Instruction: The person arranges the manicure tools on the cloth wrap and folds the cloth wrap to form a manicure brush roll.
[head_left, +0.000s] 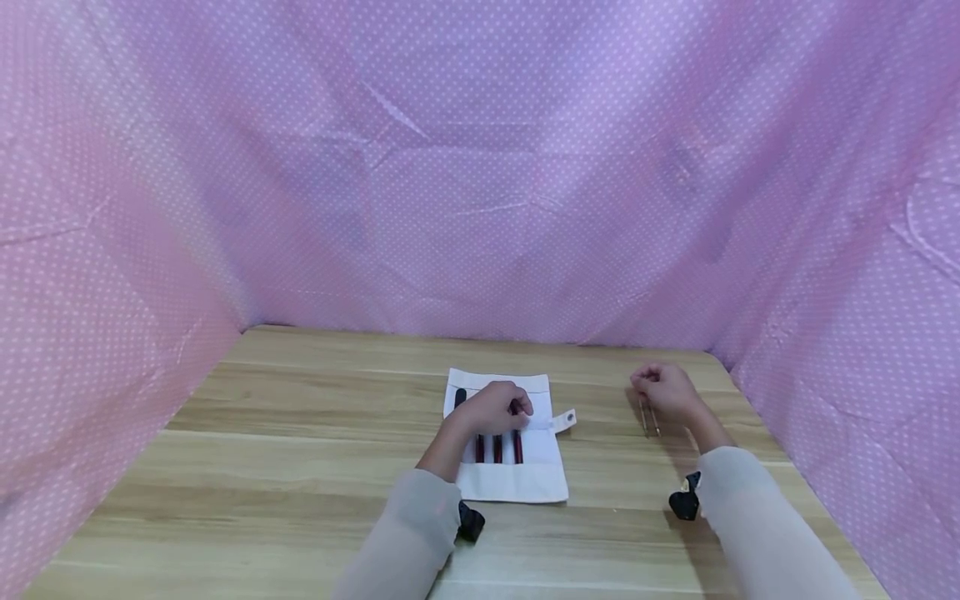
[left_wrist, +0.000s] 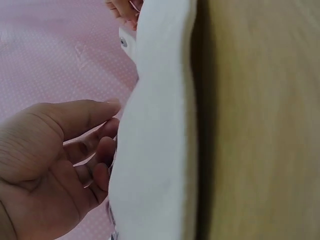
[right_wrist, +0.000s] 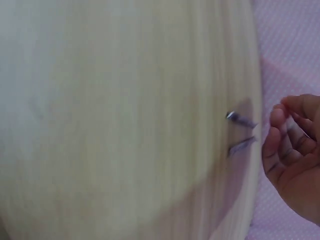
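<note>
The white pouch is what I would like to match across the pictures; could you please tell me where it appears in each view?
Head: the white pouch lies below centre, partly covered by the left hand.
Left wrist: it forms a tall pale band, top to bottom, near the middle.
Right wrist: not in it.
Shared landmark: the wooden table.

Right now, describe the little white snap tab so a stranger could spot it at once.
On the wooden table, find the white pouch lying open under the left hand. The snap tab juts from the pouch's right edge, toward the right hand. Unlike the slim dark-red items lying lengthwise on the pouch, it sticks out sideways and bears a small round stud.
</note>
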